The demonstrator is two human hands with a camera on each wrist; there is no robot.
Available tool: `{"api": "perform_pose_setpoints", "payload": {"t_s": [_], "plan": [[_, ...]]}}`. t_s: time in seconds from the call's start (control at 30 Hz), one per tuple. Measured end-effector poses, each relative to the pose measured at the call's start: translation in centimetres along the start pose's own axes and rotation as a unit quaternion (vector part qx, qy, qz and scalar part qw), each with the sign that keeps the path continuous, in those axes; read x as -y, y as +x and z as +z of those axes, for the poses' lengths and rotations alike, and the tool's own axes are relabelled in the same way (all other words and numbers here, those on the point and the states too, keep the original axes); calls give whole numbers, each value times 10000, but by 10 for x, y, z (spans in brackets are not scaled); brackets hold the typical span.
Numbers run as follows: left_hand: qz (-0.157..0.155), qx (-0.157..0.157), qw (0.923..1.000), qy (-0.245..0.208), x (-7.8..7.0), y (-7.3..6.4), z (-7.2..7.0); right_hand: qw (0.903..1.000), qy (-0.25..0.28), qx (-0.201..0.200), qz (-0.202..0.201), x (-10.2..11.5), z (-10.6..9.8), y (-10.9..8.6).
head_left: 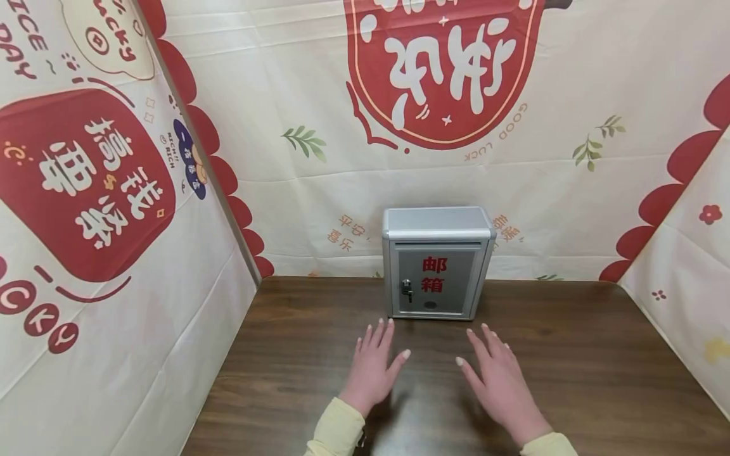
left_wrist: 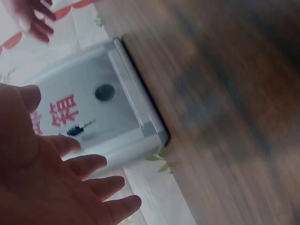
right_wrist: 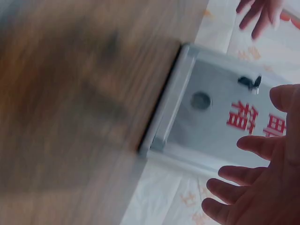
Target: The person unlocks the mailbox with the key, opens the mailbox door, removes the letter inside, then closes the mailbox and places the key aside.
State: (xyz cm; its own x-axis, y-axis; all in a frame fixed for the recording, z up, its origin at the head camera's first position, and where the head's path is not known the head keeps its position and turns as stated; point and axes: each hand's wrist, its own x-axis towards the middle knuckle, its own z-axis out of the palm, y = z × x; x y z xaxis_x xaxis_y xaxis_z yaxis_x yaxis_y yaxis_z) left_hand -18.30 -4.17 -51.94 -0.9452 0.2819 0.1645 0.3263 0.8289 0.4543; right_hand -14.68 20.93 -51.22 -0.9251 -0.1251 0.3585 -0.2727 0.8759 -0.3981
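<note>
A silver metal mailbox (head_left: 438, 263) with red characters on its front door stands upright at the back of the table. A key (head_left: 409, 295) sits in the lock on the door's left side. My left hand (head_left: 373, 367) hovers in front of the mailbox's left side, fingers spread and holding nothing. Opposite it, my right hand (head_left: 502, 383) reaches toward the right side, also with loose, extended fingers. Both hands are apart from the mailbox. In the left wrist view the key (left_wrist: 80, 127) hangs near the left fingertips; in the right wrist view the mailbox door (right_wrist: 220, 112) lies beyond the right fingers.
The brown wooden table (head_left: 285, 380) extends under both hands. A white printed cloth (head_left: 274, 209) hangs right behind the mailbox, and similar cloth walls (head_left: 188, 354) rise at the left and right table edges.
</note>
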Motion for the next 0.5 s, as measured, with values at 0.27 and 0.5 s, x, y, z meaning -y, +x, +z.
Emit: {"api": "perform_pose_setpoints", "payload": {"t_s": [0.27, 0.5], "plan": [[-87, -333, 9977, -583, 15, 31, -41, 9998, 55, -212, -19, -18, -37, 27], [-12, -598, 9916, -1147, 11, 74, -77, 9995, 243, -195, -66, -26, -65, 62]]}}
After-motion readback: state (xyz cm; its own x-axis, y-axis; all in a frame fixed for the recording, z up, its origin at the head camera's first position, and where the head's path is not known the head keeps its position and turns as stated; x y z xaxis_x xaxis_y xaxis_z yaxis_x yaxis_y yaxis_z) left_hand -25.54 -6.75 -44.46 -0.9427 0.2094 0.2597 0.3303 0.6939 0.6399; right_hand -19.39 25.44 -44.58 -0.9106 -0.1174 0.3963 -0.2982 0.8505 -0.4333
